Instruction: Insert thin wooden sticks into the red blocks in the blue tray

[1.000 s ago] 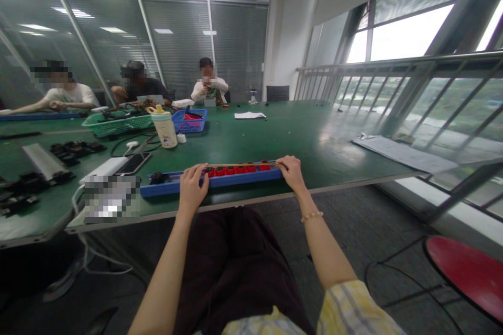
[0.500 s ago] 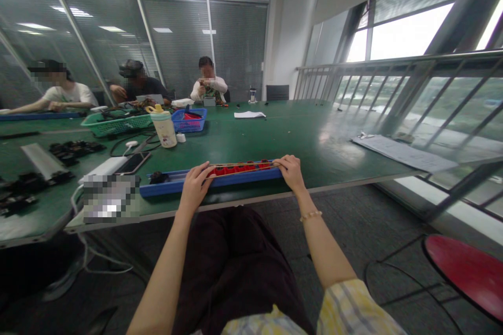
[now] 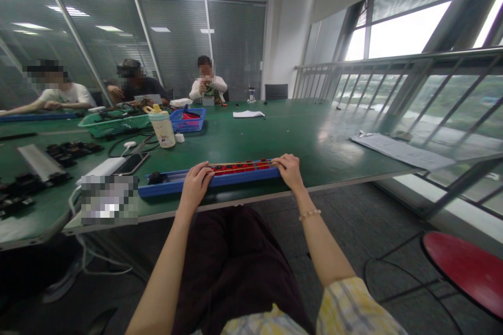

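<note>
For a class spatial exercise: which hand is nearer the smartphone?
Left. The left hand, on the blue tray, lies right of the smartphone; the right hand lies farther right, at the tray's far end.

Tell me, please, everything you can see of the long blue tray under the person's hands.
The long blue tray looks like plastic. It is narrow and shallow, and it lies flat on the green table, close to the near edge. A row of red pieces sits in it, with a dark piece beyond the left hand. A thin tan strip runs along the top. The right hand is at the other end.
</note>
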`<state>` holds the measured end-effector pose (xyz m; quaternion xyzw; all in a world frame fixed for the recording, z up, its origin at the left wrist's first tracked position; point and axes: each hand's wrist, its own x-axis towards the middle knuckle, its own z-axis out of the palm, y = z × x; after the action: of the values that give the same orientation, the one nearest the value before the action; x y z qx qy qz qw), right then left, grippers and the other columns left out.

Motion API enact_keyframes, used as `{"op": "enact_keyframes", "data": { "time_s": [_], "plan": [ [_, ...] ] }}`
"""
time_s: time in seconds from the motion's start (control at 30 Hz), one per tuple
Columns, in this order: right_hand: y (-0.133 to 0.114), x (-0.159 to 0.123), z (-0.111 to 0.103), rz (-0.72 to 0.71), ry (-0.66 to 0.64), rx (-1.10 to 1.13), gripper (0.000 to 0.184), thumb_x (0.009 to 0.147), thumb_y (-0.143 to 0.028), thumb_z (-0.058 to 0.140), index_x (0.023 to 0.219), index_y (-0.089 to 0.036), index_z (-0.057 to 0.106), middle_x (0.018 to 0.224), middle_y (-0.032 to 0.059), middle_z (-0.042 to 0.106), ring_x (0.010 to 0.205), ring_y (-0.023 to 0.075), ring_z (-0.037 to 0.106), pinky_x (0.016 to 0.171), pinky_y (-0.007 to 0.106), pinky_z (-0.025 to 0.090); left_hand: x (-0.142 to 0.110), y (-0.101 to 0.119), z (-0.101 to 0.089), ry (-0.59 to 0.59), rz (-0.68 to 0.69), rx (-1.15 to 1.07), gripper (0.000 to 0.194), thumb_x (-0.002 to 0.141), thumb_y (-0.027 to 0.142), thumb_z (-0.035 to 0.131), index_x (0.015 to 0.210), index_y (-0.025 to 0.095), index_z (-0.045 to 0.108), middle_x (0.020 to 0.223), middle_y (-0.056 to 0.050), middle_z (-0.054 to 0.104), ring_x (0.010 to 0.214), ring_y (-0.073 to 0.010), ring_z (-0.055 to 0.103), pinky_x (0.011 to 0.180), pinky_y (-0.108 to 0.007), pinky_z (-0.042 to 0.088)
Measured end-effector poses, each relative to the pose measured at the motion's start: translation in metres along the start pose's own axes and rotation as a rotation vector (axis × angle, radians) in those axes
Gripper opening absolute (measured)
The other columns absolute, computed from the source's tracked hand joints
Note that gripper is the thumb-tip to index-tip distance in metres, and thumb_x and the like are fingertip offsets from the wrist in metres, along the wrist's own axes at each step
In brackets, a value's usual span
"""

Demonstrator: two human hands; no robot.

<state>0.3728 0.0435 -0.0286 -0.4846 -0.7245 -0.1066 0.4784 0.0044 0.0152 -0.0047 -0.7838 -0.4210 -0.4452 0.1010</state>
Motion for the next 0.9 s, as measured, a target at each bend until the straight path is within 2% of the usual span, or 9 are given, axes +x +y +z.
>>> {"op": "enact_keyframes", "data": {
  "time_s": [0.23,0.43,0.7,0.9],
  "plan": [
    [-0.0049,0.0002,-0.0004,0.014,-0.006,0.024,0.017,0.092,-0.034,0.060,0.097,-0.026,0.074,0.087,0.0040,0.065,0.088,0.0220,0.056,0.087,0.038,0.035,0.0051,0.0046,-0.0007,0.018,-0.039,0.061,0.022,0.099,0.037,0.044,0.096,0.023,0.062,0.117,-0.009,0.064,0.113,-0.0255,0.055,0.102,-0.047,0.047],
    [-0.0070,-0.0006,-0.0016,0.000,-0.026,0.035,0.024,0.090,-0.043,0.064,0.104,-0.027,0.074,0.090,0.0045,0.065,0.091,0.0224,0.056,0.090,0.039,0.035,0.0056,0.0022,0.0018,0.008,-0.047,0.029,0.019,0.099,0.034,0.042,0.095,0.021,0.056,0.117,-0.011,0.061,0.111,-0.0235,0.057,0.102,-0.044,0.048],
    [-0.0043,-0.0010,0.0009,-0.023,-0.034,0.014,0.024,0.096,-0.037,0.054,0.105,-0.029,0.076,0.086,0.0043,0.062,0.088,0.0212,0.053,0.087,0.038,0.034,0.0024,0.0001,0.0046,0.043,-0.037,0.007,0.017,0.099,0.031,0.042,0.099,0.021,0.055,0.117,-0.012,0.059,0.113,-0.0229,0.056,0.104,-0.044,0.047],
    [-0.0029,0.0014,0.0012,-0.002,0.025,0.030,0.025,0.097,-0.037,0.052,0.096,-0.027,0.076,0.085,0.0039,0.063,0.086,0.0207,0.053,0.088,0.039,0.033,0.0013,-0.0018,0.0032,0.076,-0.052,0.023,0.026,0.098,0.031,0.043,0.120,0.022,0.054,0.121,-0.012,0.060,0.117,-0.0241,0.055,0.105,-0.045,0.047]
  ]
}}
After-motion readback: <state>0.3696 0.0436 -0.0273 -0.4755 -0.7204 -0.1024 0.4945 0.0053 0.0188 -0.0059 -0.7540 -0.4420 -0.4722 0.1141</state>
